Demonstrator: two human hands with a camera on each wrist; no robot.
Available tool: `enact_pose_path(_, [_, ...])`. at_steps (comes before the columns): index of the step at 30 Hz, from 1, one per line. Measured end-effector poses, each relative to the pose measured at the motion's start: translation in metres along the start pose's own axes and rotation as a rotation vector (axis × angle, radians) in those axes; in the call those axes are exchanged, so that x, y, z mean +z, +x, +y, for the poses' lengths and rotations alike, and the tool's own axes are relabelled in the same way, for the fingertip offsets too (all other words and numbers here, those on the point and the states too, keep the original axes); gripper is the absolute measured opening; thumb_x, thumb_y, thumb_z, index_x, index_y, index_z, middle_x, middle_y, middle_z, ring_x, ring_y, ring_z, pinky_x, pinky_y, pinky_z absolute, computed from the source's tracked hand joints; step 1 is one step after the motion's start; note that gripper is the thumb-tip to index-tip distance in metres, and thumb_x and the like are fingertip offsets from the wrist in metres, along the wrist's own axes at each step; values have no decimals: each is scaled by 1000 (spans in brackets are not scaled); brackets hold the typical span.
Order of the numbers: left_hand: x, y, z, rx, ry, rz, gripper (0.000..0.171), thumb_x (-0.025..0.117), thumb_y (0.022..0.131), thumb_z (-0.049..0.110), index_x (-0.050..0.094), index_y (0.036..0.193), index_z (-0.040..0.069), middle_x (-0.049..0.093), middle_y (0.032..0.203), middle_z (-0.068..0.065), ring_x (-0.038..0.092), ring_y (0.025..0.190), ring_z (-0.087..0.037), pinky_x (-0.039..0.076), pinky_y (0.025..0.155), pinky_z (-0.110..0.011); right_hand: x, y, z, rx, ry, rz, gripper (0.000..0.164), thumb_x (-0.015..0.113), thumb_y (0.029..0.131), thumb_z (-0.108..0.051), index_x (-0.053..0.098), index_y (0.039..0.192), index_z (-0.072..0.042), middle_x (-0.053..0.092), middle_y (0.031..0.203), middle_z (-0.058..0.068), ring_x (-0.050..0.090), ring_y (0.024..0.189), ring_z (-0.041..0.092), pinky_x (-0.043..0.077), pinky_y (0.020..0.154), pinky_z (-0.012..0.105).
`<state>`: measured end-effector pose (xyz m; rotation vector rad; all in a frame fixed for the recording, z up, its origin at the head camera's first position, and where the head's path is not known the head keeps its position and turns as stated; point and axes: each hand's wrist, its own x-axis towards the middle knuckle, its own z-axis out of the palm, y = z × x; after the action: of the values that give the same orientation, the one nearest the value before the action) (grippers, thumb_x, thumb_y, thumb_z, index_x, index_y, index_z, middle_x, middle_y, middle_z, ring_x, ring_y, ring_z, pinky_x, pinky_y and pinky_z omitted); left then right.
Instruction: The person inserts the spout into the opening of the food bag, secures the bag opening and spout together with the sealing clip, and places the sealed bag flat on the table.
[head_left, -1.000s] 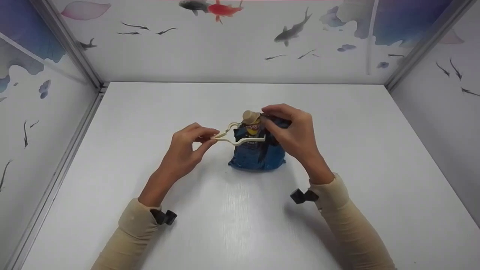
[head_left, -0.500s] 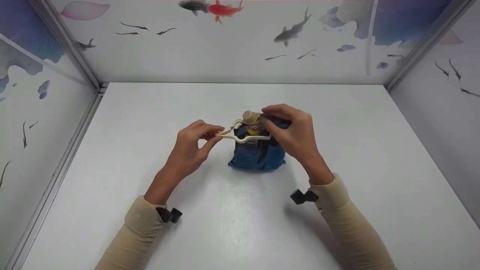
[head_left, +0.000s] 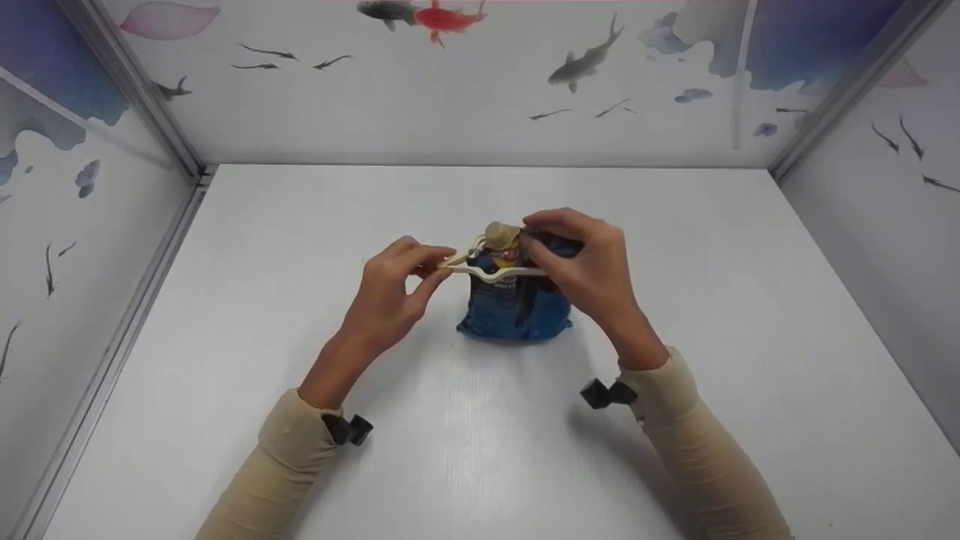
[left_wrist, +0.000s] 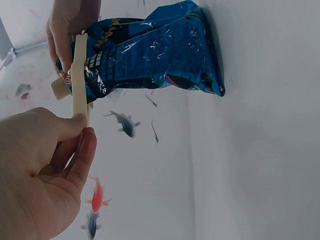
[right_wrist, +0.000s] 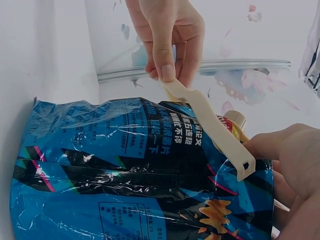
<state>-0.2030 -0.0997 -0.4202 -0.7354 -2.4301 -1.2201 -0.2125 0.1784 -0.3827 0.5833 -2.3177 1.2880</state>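
A blue chip bag stands upright on the white table, its top gathered in. My left hand pinches the hinged end of a cream bag clip between thumb and fingers. The clip's two arms are spread, one crossing the front of the bag near its top, the other partly hidden behind. A cream spout cap sits at the bag's top, between the hands. My right hand pinches the bag's top at its right side. In the right wrist view the clip's notched free end lies close to the right fingers.
The white table runs back to a panel printed with fish, with similar panels at left and right. Small black cameras sit at both cuffs.
My left hand has moved right and slightly away from me, sliding the spread clip farther across the bag's top. The right hand and the bag have stayed in place.
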Motion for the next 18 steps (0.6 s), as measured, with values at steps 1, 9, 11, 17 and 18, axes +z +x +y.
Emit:
enact_pose_path(1, [1, 0, 1, -2, 2, 1, 28, 75, 103, 12, 77, 131, 10, 68, 105, -6, 70, 98, -13, 64, 90, -29, 0, 0, 0, 0, 0, -1, 21, 81, 99, -16, 82, 119, -17, 84, 113, -6, 76, 109, 9, 60, 94, 24])
enact_pose_path(9, [8, 4, 6, 3, 7, -1, 29, 71, 106, 12, 77, 134, 10, 63, 104, -7, 68, 98, -14, 63, 89, -29, 0, 0, 0, 3, -11, 1, 21, 81, 99, -17, 82, 119, -16, 83, 113, -4, 73, 111, 11, 58, 97, 33])
enact_pose_path(11, [10, 5, 7, -2, 3, 3, 28, 71, 106, 12, 77, 133, 10, 63, 104, -7, 67, 98, -13, 62, 89, -29, 0, 0, 1, -1, -11, 3, 21, 81, 99, -17, 83, 119, -16, 84, 113, -4, 72, 111, 12, 57, 98, 35])
enact_pose_path(17, [13, 6, 10, -37, -23, 12, 24, 71, 106, 13, 78, 129, 10, 62, 105, -6, 65, 97, -12, 60, 88, -29, 1, 0, 1, -9, -23, 6, 21, 81, 98, -18, 82, 120, -16, 84, 113, -4, 70, 109, 14, 55, 97, 37])
enact_pose_path(18, [13, 6, 10, -42, -26, 16, 24, 71, 106, 13, 78, 129, 10, 62, 104, -6, 65, 97, -12, 60, 88, -29, 1, 0, 1, -10, -27, 5, 22, 81, 98, -18, 82, 120, -16, 84, 113, -3, 70, 109, 14, 55, 96, 37])
